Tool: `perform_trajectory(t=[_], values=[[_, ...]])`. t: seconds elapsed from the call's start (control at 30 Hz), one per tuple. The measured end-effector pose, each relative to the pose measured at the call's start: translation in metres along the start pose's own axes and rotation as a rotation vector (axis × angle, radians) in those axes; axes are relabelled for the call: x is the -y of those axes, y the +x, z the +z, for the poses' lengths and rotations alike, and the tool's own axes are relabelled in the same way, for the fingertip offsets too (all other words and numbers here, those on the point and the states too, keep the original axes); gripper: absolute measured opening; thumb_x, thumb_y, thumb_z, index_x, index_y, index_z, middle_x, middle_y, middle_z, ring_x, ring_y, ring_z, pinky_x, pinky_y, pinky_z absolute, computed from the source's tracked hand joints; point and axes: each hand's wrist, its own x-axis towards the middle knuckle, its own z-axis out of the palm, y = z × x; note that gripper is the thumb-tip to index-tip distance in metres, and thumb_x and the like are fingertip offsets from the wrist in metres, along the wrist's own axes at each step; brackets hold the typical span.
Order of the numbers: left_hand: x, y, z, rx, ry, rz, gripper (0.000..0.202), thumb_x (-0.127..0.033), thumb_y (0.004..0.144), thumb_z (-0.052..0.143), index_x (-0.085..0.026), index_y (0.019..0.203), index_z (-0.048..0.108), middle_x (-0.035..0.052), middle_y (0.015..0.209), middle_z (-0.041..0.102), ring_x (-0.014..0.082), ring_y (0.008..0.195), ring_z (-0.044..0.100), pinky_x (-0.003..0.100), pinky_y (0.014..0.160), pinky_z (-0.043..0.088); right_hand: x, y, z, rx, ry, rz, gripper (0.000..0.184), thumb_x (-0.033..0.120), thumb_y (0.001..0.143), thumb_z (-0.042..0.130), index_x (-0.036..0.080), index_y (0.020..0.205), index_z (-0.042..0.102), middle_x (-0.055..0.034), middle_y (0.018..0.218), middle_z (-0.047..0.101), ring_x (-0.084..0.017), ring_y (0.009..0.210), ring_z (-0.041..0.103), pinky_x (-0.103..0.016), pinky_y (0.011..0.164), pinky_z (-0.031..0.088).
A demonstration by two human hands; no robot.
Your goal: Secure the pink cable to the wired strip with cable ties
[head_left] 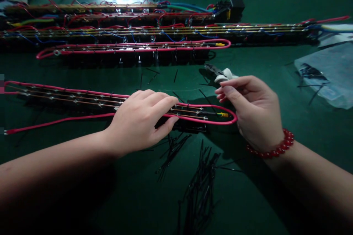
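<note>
Loose cable ties (198,187) litter near mat (275,62), seemingly.

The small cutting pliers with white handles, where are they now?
The white-handled cutting pliers are in the right hand, right of centre in the head view, just above the red wire loop's end.

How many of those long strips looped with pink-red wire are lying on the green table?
2 clearly. One strip lies nearest, under the left hand; the other strip lies farther back. Behind it are more wired strips with mixed wire colours, partly overlapping, so more may be hidden.
</note>
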Motion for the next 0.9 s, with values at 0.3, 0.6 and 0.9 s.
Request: perform_trajectory(t=[0.3, 0.6, 0.9], values=[[0.0004, -0.0004, 0.0023, -0.020, 0.031, 0.021, 0.026, -0.034, 0.099, 0.052, -0.017, 0.116, 0.062, 0.0077, 0.113, 0.073, 0.0244, 0.099, 0.067, 0.038, 0.082, 0.050, -0.0075, 0.0043, -0.0033, 0.098, 0.091, 0.086, 0.012, 0.016, 0.098, 0.057, 0.026, 0.103, 0.060, 0.0022, 0.091, 0.076, -0.013, 0.088, 0.076, -0.022, 0.068, 0.061], [0.0001, -0.0008, 0.0029, -0.031, 0.055, 0.043, 0.026, -0.033, 0.099, 0.052, -0.016, 0.116, 0.061, 0.0071, 0.112, 0.072, 0.0258, 0.097, 0.067, 0.040, 0.080, 0.050, -0.0050, 0.0077, -0.0022, 0.102, 0.171, 0.162, 0.015, 0.017, 0.092, 0.069, 0.024, 0.092, 0.055, -0.0024, 0.091, 0.079, -0.016, 0.092, 0.078, -0.021, 0.066, 0.061], [0.0008, -0.0007, 0.0030, -0.025, 0.071, 0.063, 0.026, -0.033, 0.098, 0.053, -0.016, 0.116, 0.061, 0.0075, 0.113, 0.072, 0.0265, 0.097, 0.067, 0.040, 0.080, 0.050, -0.0024, 0.0083, -0.0035, 0.135, 0.147, 0.205, 0.010, 0.015, 0.086, 0.072, 0.022, 0.087, 0.064, -0.0056, 0.087, 0.078, -0.017, 0.083, 0.077, -0.021, 0.059, 0.059]])
